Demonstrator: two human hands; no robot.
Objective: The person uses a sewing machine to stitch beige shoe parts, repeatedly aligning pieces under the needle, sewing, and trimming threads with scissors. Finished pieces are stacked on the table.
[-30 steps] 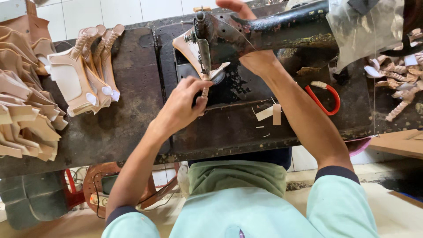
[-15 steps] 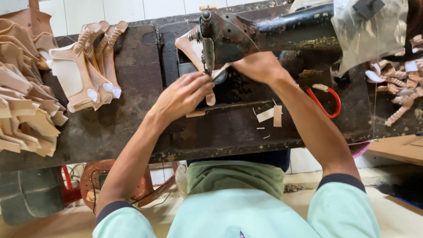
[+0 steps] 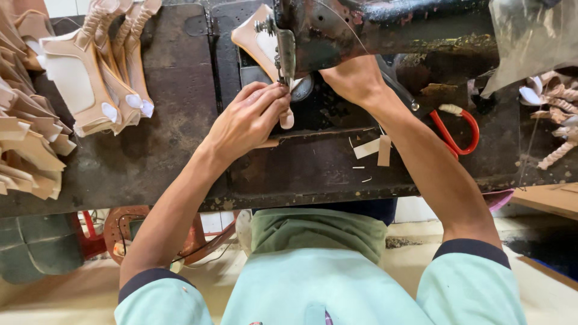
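Under the sewing machine head [image 3: 361, 30]: left hand [image 3: 250, 120] fingers pressed together, pinching tan leather piece [image 3: 260, 45] at the needle. Right hand [image 3: 352, 78] behind it, grip hidden, cannot tell. Red-handled scissors [image 3: 460, 129] on table [image 3: 174, 162].

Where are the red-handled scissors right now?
In the head view, the red-handled scissors lie on the dark worktable, just outside the right forearm, below the sewing machine.

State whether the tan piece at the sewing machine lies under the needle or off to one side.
Under the needle: the tan piece runs beneath the machine head, pinned by the left hand.
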